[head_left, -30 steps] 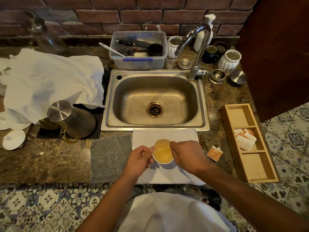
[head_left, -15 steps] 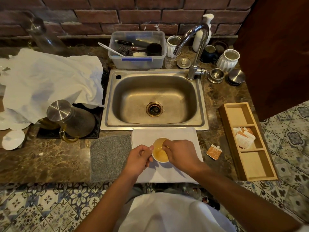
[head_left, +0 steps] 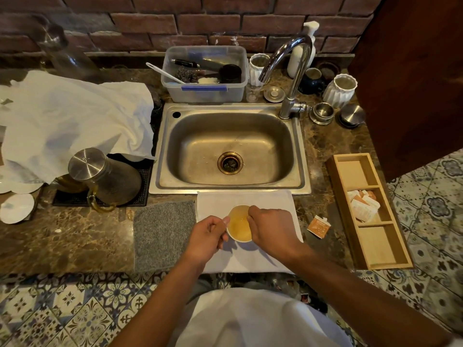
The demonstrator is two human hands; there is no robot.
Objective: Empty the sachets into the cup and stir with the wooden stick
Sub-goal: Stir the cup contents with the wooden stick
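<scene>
Gripping cup (head_left: 240,224) side: left hand (head_left: 206,237), fingers curled | right hand (head_left: 271,229): curled over rim, contents hidden

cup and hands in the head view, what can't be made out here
- Wooden stick: hidden, if held, under the right hand over the cup.
- Cup's left side: covered by the left hand.
- Sachets in the wooden tray: print too small to read.

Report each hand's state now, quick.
Left hand: fingers curled, gripping the side of the cup.
Right hand: fingers curled over the cup's rim; what it pinches, if anything, cannot be told.
</scene>
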